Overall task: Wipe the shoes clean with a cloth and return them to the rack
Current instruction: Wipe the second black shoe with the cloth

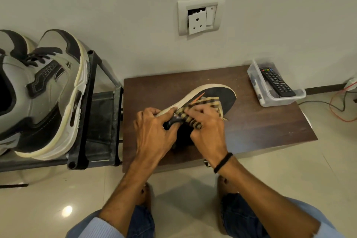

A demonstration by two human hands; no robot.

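A dark shoe [226,94] lies on the brown surface [270,125], its long axis running from the heel under both hands to the toe at 2 o'clock. The left hand [152,131] curls its fingers round the heel end. The right hand [208,129] pinches a checked cloth [210,103] against the upper, with the bare toe just beyond. The rack [87,106] stands at 9 o'clock, nearer the left hand

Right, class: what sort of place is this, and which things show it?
Probably a room in a home: a rack holding sneakers, a remote in a tub on a low table, and a socket above.
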